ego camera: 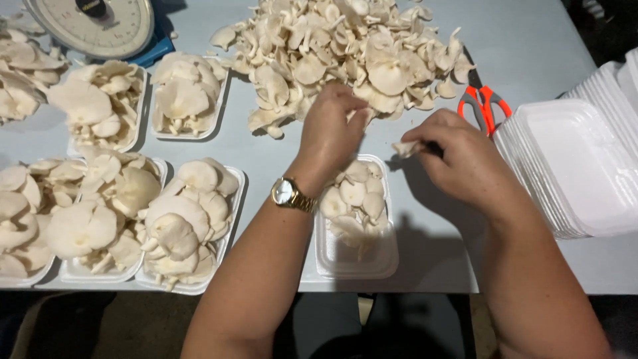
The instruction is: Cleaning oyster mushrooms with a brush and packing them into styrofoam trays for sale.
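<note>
My left hand (pixel 330 126), with a gold wristwatch (pixel 290 195) on the wrist, hovers at the near edge of a big heap of pale oyster mushrooms (pixel 345 53), fingers curled down; whether it holds a mushroom is hidden. My right hand (pixel 458 156) pinches a small mushroom piece (pixel 405 147) between thumb and fingers. Below both hands lies a white foam tray (pixel 355 256) partly filled with mushrooms.
Several filled foam trays (pixel 186 226) line the left side of the grey table (pixel 432 252). A weighing scale (pixel 93 23) stands at the far left. Orange-handled scissors (pixel 485 106) lie right of the heap. A stack of white foam trays (pixel 578 166) sits at the right.
</note>
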